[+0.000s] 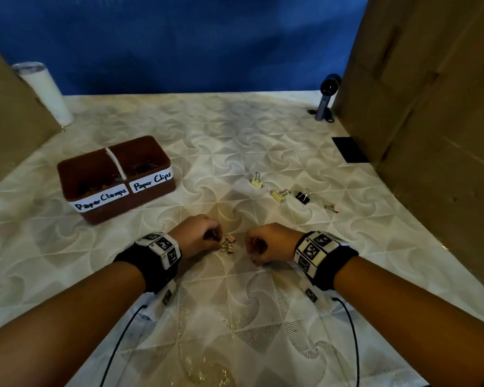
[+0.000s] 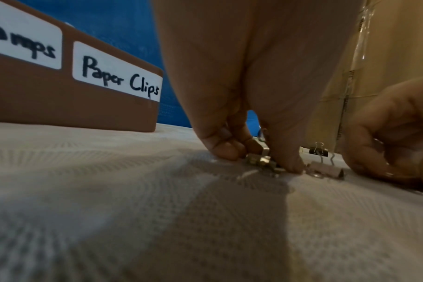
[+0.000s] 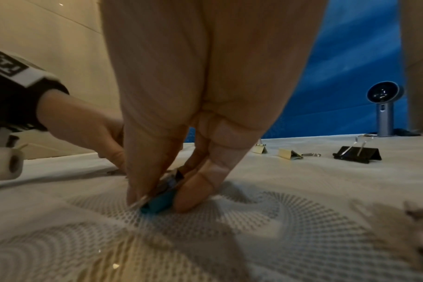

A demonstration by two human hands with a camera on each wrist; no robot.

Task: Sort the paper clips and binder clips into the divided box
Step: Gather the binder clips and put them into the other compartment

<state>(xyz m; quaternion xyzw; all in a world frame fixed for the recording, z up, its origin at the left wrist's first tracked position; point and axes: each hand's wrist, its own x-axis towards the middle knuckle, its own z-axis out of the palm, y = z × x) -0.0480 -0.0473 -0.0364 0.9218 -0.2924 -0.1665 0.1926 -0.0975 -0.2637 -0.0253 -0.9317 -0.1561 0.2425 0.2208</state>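
The brown divided box point(image 1: 140, 196) sits at the left, labelled "Paper Clamps" and "Paper Clips"; clips lie in both halves. My left hand point(image 1: 207, 237) reaches down onto a small heap of gold binder clips point(image 2: 261, 161) and pinches them between thumb and fingers on the cloth. A pink binder clip point(image 2: 326, 169) lies just right of that heap. My right hand point(image 1: 256, 247) pinches a blue binder clip point(image 3: 161, 200) against the cloth. Farther right lie two yellow binder clips point(image 1: 257, 182) point(image 1: 278, 196), a black one point(image 1: 303, 197) and a small pink one point(image 1: 334, 208).
A white patterned cloth point(image 1: 235, 317) covers the table. Cardboard walls point(image 1: 430, 121) stand at the right and left. A white tumbler point(image 1: 46, 92) is at the back left, a small grey fan point(image 1: 326, 97) at the back right, and a black flat item point(image 1: 348, 149) near it.
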